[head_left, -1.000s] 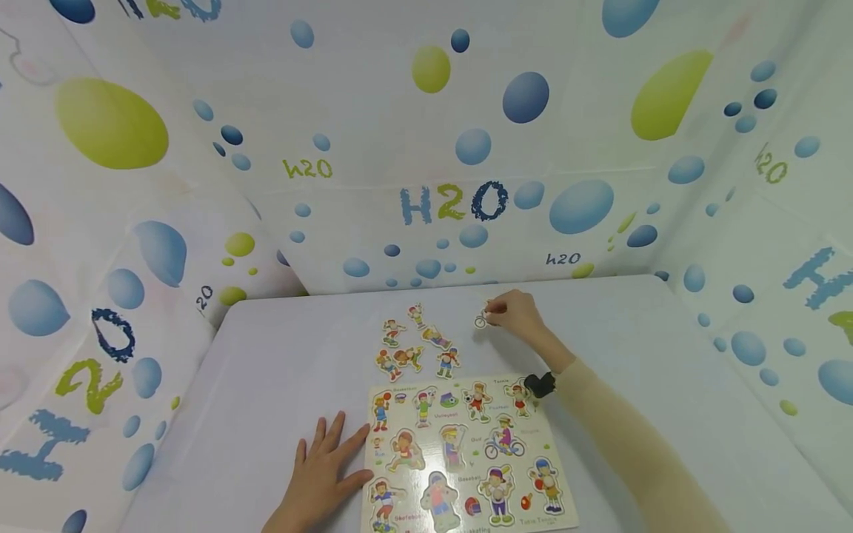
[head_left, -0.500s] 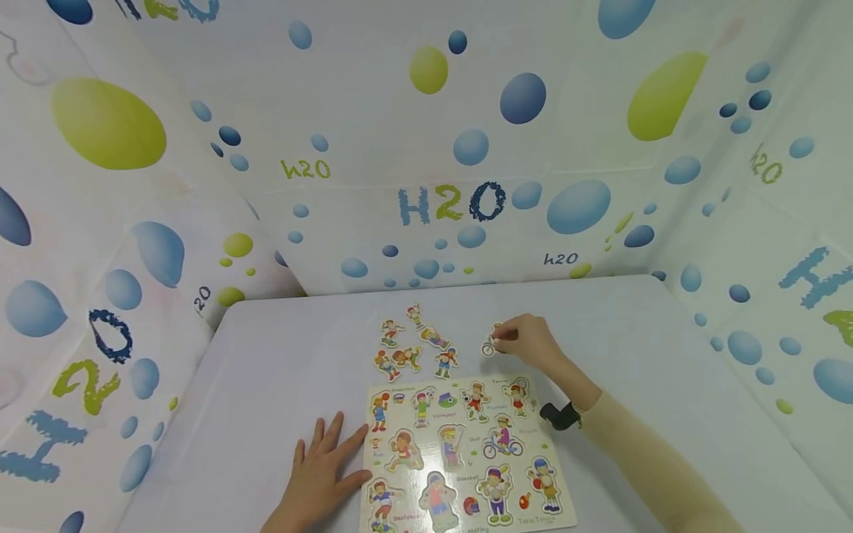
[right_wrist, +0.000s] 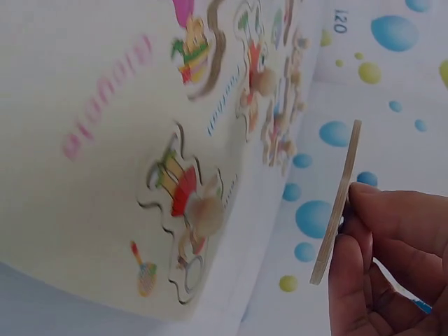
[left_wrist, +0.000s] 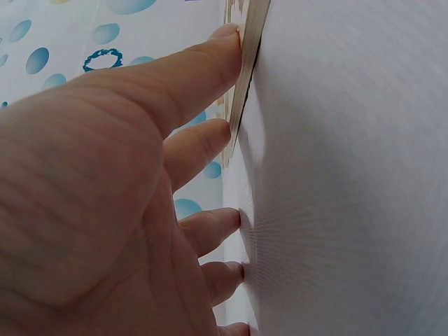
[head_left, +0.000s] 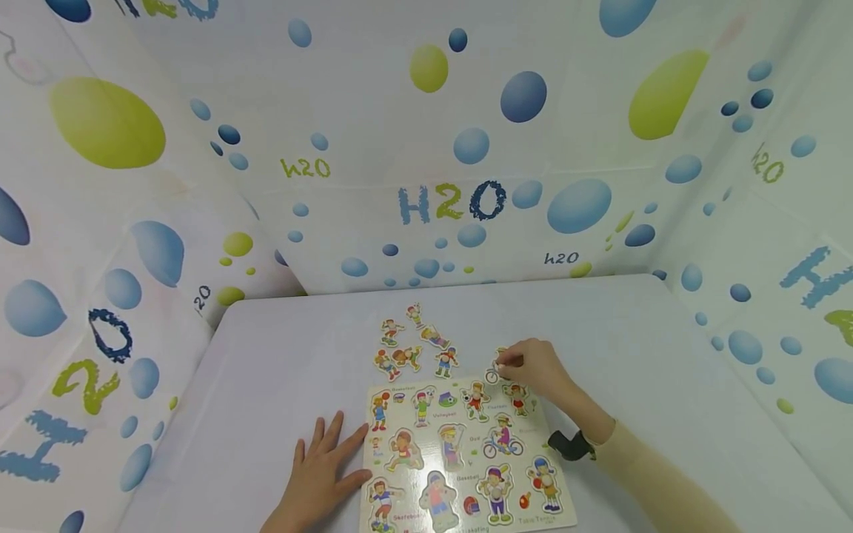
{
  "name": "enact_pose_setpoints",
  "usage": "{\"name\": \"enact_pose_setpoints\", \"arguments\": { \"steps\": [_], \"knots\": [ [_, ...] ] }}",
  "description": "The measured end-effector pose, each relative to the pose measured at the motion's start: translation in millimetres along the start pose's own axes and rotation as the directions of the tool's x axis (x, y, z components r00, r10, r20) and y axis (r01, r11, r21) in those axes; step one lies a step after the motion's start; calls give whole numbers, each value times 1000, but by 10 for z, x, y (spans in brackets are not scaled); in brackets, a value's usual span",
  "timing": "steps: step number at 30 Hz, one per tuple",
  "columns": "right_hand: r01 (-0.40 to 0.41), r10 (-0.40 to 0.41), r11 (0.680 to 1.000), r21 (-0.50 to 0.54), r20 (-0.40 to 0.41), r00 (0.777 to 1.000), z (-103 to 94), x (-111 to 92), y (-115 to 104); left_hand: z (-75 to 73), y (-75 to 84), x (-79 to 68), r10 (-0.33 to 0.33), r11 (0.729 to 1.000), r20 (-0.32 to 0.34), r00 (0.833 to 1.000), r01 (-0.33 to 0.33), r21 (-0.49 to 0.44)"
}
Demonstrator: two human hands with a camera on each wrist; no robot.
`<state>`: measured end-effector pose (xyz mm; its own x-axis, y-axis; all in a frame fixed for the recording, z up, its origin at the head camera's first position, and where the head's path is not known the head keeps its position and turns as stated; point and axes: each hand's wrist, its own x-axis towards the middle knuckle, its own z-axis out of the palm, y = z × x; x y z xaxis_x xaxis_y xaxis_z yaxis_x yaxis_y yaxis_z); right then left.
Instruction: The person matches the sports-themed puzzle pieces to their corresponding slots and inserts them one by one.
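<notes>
In the head view my right hand (head_left: 538, 369) pinches a flat bicycle puzzle piece (head_left: 492, 373) at the far edge of a wooden peg puzzle board (head_left: 524, 474). The right wrist view shows that piece edge-on, thumb and fingers on its back side, raised off the board beside the tennis figure (right_wrist: 183, 192). My left hand (head_left: 321, 474) lies spread on the table at the board's left side. Its thumb (left_wrist: 203, 66) and index finger touch the board's edge, and the other fingertips rest on the cloth. On the board, a cyclist picture (head_left: 503, 438) lies in the middle right.
Several loose sports-figure pieces lie in a group beyond the board, among them a skater-like figure (head_left: 446, 362) and a tilted figure (head_left: 435, 337). White cloth covers the table (head_left: 286, 355). Printed H2O curtains (head_left: 373, 111) stand behind and at both sides.
My right hand has come nearer, from the back of the table to the board's far edge, carrying the bicycle piece. My left hand has stayed in place.
</notes>
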<state>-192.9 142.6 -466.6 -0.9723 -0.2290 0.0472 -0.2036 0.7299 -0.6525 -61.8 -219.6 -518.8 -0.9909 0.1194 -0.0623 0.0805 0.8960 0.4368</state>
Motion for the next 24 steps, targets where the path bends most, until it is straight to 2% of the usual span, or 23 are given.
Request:
{"name": "enact_pose_setpoints", "arguments": {
  "steps": [14,18,24],
  "knots": [
    [14,-14,1000,13,36,999,84,-301,-89,-31,29,1,-19,1000,22,1000,19,-5],
    [-4,4,1000,20,38,999,93,-366,-104,-24,22,7,-17,1000,24,1000,18,-8],
    [33,-34,999,21,45,998,150,-470,-71,-23,21,8,-23,1000,31,999,23,-10]
  ]
}}
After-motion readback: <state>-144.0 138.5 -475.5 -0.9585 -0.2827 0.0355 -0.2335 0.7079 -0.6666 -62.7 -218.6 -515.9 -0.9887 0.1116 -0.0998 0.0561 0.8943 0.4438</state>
